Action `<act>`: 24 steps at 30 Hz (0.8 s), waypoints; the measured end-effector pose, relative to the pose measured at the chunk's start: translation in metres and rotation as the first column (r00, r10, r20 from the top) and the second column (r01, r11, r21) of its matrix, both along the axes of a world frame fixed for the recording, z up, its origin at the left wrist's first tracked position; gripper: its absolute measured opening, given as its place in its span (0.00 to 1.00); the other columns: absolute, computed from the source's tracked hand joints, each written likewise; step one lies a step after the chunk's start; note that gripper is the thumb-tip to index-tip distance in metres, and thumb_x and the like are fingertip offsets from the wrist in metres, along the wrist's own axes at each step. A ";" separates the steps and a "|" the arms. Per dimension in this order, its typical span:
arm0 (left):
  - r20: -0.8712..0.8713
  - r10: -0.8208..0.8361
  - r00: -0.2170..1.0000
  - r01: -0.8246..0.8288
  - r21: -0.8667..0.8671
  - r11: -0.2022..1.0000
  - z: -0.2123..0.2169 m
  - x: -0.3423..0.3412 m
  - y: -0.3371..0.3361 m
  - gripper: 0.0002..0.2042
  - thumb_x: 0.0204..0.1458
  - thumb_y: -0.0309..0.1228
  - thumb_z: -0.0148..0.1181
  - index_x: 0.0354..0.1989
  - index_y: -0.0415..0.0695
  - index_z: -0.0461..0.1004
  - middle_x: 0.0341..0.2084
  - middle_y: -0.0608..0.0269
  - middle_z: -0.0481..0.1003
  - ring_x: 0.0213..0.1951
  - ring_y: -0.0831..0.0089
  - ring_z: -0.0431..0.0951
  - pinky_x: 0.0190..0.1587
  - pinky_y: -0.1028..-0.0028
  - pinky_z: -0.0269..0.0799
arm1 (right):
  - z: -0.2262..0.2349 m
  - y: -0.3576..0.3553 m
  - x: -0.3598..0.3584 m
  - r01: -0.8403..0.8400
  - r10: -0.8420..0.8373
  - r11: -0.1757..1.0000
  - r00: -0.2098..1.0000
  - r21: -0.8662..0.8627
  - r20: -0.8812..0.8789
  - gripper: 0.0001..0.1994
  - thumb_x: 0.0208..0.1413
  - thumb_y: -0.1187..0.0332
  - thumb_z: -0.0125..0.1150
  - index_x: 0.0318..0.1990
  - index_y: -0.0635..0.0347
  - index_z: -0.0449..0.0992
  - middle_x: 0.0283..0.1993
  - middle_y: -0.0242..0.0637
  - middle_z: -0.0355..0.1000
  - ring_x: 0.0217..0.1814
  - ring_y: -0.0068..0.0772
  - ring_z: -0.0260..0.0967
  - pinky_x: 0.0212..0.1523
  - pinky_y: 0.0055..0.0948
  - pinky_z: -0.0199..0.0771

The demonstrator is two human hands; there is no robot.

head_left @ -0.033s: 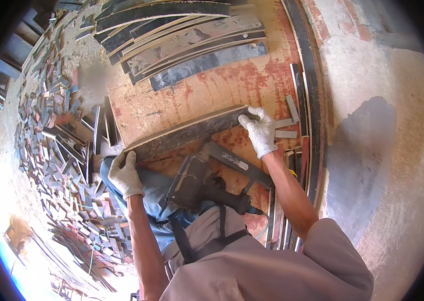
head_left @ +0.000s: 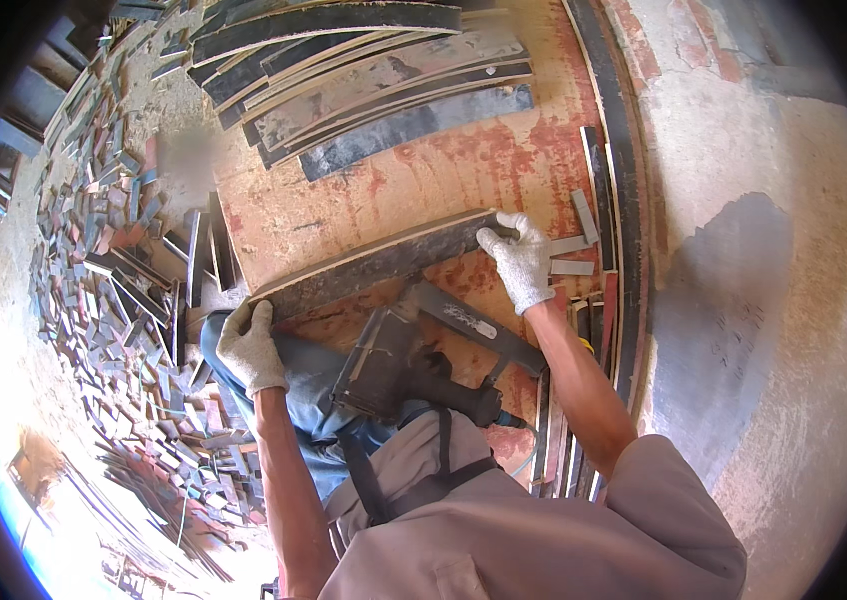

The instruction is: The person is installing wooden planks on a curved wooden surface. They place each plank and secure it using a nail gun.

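Note:
A long dark strip of plywood (head_left: 383, 255) with a pale edge spans the space between my two gloved hands. Its left end is gripped by my left hand (head_left: 251, 348), fingers closed round it. My right hand (head_left: 518, 258) pinches the far right end between thumb and fingers. Just below the strip, across my lap, lies a black nail gun (head_left: 383, 365) with a long magazine and an air hose fitting. Beneath the strip is a red-stained wooden board (head_left: 343, 212).
Several dark plywood strips (head_left: 393, 75) lie stacked at the board's far end. Small grey strips (head_left: 571, 268) and long dark battens (head_left: 621, 250) line its right side. A heap of offcuts (head_left: 133, 330) covers the floor at left. Concrete floor (head_left: 723, 300) extends on the right.

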State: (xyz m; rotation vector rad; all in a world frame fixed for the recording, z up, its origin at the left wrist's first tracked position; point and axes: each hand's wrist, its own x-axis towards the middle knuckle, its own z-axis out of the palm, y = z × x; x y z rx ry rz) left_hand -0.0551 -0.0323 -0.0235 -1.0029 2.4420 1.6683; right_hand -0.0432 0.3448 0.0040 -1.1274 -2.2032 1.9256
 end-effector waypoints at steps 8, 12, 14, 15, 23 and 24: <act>0.030 -0.085 0.996 0.089 -0.228 0.969 0.023 -0.009 0.014 0.13 0.50 0.27 0.73 0.42 0.34 0.83 0.32 0.57 0.83 0.33 0.73 0.80 0.40 0.73 0.77 | -0.020 0.011 -0.004 -0.015 0.015 0.995 1.000 0.101 -0.005 0.16 0.53 0.67 0.77 0.43 0.67 0.79 0.36 0.37 0.81 0.37 0.23 0.77 0.37 0.25 0.78; -0.030 -0.215 0.976 0.158 -0.582 0.797 0.025 -0.012 0.033 0.15 0.48 0.26 0.70 0.46 0.40 0.81 0.39 0.55 0.81 0.43 0.60 0.80 0.54 0.64 0.72 | -0.024 0.011 -0.006 0.017 -0.018 0.991 1.000 0.134 0.007 0.14 0.52 0.70 0.76 0.42 0.68 0.79 0.36 0.37 0.81 0.35 0.23 0.77 0.37 0.26 0.78; -0.100 -0.459 0.883 0.261 -0.709 0.655 0.035 -0.021 0.059 0.19 0.46 0.28 0.69 0.49 0.43 0.80 0.46 0.54 0.80 0.53 0.57 0.77 0.67 0.55 0.62 | -0.013 0.006 -0.012 0.018 -0.022 0.992 0.999 0.128 0.029 0.14 0.52 0.70 0.76 0.41 0.68 0.79 0.35 0.38 0.81 0.35 0.23 0.77 0.37 0.26 0.78; -0.100 -0.554 0.827 0.353 -0.673 0.649 0.035 -0.024 0.071 0.18 0.46 0.32 0.70 0.48 0.45 0.81 0.45 0.56 0.81 0.54 0.58 0.77 0.71 0.51 0.56 | -0.007 0.001 -0.014 0.012 -0.017 0.993 0.999 0.122 0.041 0.14 0.52 0.71 0.77 0.41 0.68 0.79 0.35 0.38 0.81 0.35 0.23 0.77 0.37 0.26 0.78; -0.081 -0.739 0.668 0.619 -0.490 0.614 0.032 -0.043 0.130 0.09 0.44 0.37 0.71 0.29 0.47 0.85 0.27 0.60 0.81 0.38 0.57 0.78 0.53 0.59 0.68 | 0.001 -0.001 -0.014 -0.016 0.002 0.985 0.997 0.172 0.082 0.15 0.53 0.69 0.76 0.41 0.70 0.78 0.35 0.39 0.81 0.34 0.24 0.77 0.35 0.26 0.78; -0.092 -0.733 0.674 0.609 -0.493 0.622 0.032 -0.043 0.131 0.08 0.43 0.36 0.71 0.28 0.47 0.85 0.26 0.61 0.80 0.37 0.57 0.78 0.50 0.60 0.69 | 0.003 0.000 -0.014 -0.016 0.002 0.985 0.997 0.174 0.078 0.15 0.53 0.68 0.76 0.42 0.70 0.78 0.35 0.39 0.81 0.34 0.24 0.77 0.36 0.26 0.78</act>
